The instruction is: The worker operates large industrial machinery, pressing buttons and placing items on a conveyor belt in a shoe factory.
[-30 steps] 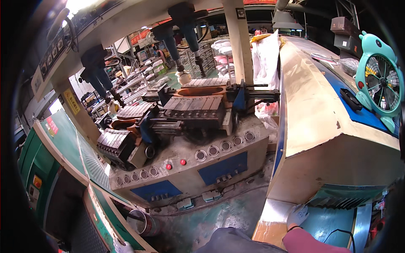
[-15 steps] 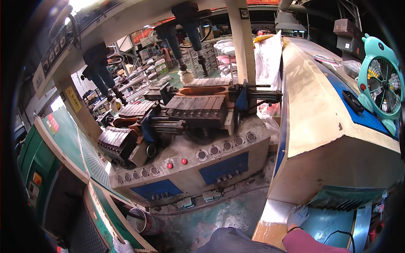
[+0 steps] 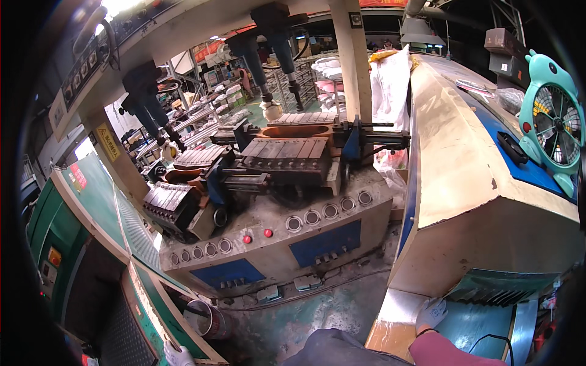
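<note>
My left hand [image 3: 178,355], in a white glove, shows at the lower edge. It rests on the frame edge [image 3: 160,329] of the green machine, fingers laid along it and partly cut off by the picture. My right hand [image 3: 431,313], gloved in white below a dark red sleeve [image 3: 448,351], lies on the side edge of the blue belt [image 3: 470,323] under the cream machine's hood [image 3: 488,244]. Its fingers are stretched out, and no object shows in either hand.
Ahead stands a machine with clamping plates [image 3: 284,160], round dials and red buttons [image 3: 268,233]. A bucket [image 3: 210,321] is on the floor by the green machine [image 3: 67,226]. On the cream machine sit a turquoise fan [image 3: 552,119] and a black strap-like object [image 3: 511,147].
The view shifts very slightly. Both hands stay in the same places.
</note>
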Demonstrator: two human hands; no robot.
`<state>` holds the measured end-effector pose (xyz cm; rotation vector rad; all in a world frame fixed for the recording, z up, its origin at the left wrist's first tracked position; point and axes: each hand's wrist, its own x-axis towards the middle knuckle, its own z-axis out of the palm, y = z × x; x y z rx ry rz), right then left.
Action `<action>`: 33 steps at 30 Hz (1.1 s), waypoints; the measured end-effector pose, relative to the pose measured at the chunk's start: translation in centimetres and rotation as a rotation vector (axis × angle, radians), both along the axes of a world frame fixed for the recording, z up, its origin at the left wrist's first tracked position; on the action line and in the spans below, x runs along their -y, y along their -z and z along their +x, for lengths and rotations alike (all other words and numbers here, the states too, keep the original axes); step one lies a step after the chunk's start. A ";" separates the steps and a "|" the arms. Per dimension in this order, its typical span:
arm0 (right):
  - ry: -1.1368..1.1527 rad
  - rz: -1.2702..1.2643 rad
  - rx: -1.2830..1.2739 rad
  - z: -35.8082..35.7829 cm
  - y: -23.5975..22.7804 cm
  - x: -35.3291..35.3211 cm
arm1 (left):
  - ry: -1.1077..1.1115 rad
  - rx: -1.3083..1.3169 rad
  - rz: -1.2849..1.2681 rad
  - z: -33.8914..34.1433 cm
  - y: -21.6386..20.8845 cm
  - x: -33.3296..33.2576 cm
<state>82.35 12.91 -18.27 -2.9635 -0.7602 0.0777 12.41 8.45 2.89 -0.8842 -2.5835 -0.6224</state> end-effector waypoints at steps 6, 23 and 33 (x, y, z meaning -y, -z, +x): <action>-0.030 -0.023 0.026 0.3 1.4 0.1 | -0.015 0.030 -0.031 0.2 -0.3 0.4; -0.082 -0.060 0.075 1.2 2.5 0.1 | -0.096 -0.021 -0.122 -8.0 8.4 0.5; -0.047 -0.018 0.132 1.5 3.6 0.4 | -0.110 0.008 -0.105 -6.3 6.9 0.5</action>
